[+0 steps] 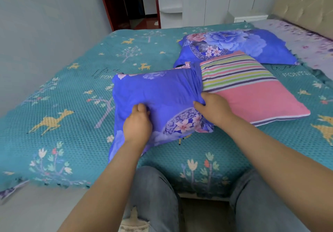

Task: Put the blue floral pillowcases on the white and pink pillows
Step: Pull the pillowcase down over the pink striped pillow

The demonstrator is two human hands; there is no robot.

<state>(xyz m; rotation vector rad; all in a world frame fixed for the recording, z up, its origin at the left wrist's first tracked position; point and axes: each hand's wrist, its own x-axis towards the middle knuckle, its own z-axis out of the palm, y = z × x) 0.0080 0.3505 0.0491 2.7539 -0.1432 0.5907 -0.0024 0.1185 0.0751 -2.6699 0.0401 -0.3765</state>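
A pink pillow with coloured stripes (252,91) lies across the bed, its left half inside a blue floral pillowcase (156,91). The bunched open edge of that pillowcase runs across the pillow's middle. My right hand (212,109) grips this bunched edge at the near side. My left hand (137,123) pinches the pillowcase fabric lower down on its left part. Behind them lies a second pillow, fully covered by a blue floral pillowcase (252,46).
The bed carries a teal bedspread (63,105) with deer and tree prints. A pale floral sheet (310,44) and a padded headboard are at the far right. My jeans-clad knees (153,195) stand against the bed's near edge. A doorway and white wardrobe are behind.
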